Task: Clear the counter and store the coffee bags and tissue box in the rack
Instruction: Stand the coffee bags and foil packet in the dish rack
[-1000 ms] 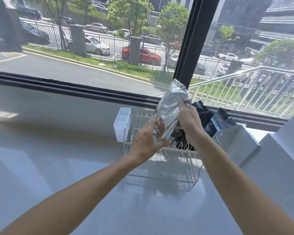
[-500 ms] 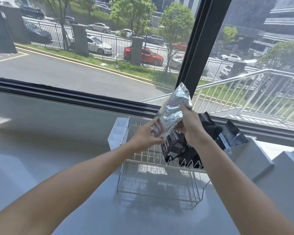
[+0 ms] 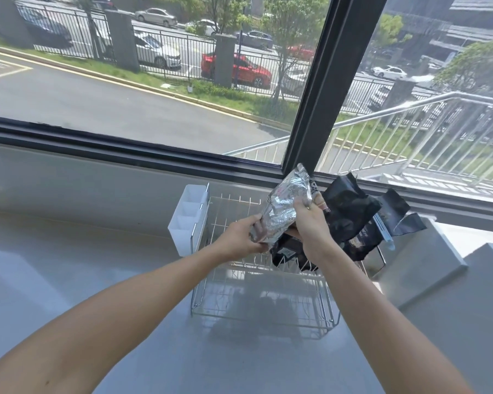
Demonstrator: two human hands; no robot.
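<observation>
1. the grey counter (image 3: 69,280) spreads wide below both hands and runs back to the window frame (image 3: 325,89) behind them.
2. the wire rack (image 3: 262,311) stands on the counter straight under the grip, its upper tier of prongs just beneath the held bag.
3. a white plastic caddy (image 3: 187,220) hangs on the rack's side, left of the left hand and apart from it.
4. the black coffee bags (image 3: 350,214) lean in the rack's upper tier just right of the grip, behind the right hand, their tops crumpled and tilted right; one dark bag sits directly under the right wrist.
5. the silver foil coffee bag (image 3: 285,209) is held between both hands above the rack, tilted with its crimped top up toward the window.
6. the right hand (image 3: 310,223) is closed around the foil bag's right edge, thumb on its face.
7. the left hand (image 3: 239,237) is closed around the foil bag's lower left end, fingers curled under it.
</observation>
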